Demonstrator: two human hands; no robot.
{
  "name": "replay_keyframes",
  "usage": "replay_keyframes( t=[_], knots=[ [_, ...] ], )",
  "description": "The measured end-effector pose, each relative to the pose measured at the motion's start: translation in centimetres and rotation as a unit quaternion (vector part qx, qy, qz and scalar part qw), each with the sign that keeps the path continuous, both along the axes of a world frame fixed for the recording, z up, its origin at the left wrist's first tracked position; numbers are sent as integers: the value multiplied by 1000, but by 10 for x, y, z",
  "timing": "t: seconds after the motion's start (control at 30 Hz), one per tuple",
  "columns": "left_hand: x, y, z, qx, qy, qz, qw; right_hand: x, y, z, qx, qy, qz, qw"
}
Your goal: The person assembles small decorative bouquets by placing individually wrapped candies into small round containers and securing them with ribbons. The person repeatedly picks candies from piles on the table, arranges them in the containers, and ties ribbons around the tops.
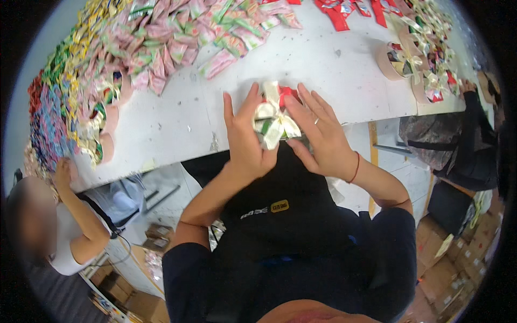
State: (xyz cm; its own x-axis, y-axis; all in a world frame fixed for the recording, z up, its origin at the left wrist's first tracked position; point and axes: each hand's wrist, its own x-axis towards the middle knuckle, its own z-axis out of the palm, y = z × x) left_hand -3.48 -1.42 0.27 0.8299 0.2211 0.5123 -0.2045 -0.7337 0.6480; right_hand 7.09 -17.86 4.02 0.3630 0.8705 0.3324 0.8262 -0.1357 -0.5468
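Observation:
A small round gift box of wrapped candies, tied with a cream ribbon bow (281,127), is held between my two hands at the near edge of the table. My left hand (245,134) cups its left side, fingers pointing away from me and thumb along the near side. On the right side, my right hand (322,129) wraps the box, with a finger over the top beside a red candy (288,93) and the thumb low in front. The box's wall is mostly hidden by my hands.
Pink-and-green wrapped candies (167,40) are heaped across the white table (188,118), with yellow, blue and red ones farther left. Red packets (338,15) lie at the back. Finished-looking ribboned boxes (396,60) stand right; others (107,141) stand left. Co-workers' arms (86,218) reach in at both sides.

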Motion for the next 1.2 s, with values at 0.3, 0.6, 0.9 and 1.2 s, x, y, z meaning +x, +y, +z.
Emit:
replay_keyframes(
  t=[0.3,0.6,0.9,1.2],
  knots=[
    [10,10,17,3,23,27,999,22,16,17,83,28,8,996],
    [9,17,19,-352,56,-78,931,23,22,2,73,186,-22,980],
    [13,9,7,-365,-18,-69,928,17,24,-1,134,99,-138,976],
    [11,15,6,-273,8,-48,961,15,16,-11,97,120,-75,985]
  ],
)
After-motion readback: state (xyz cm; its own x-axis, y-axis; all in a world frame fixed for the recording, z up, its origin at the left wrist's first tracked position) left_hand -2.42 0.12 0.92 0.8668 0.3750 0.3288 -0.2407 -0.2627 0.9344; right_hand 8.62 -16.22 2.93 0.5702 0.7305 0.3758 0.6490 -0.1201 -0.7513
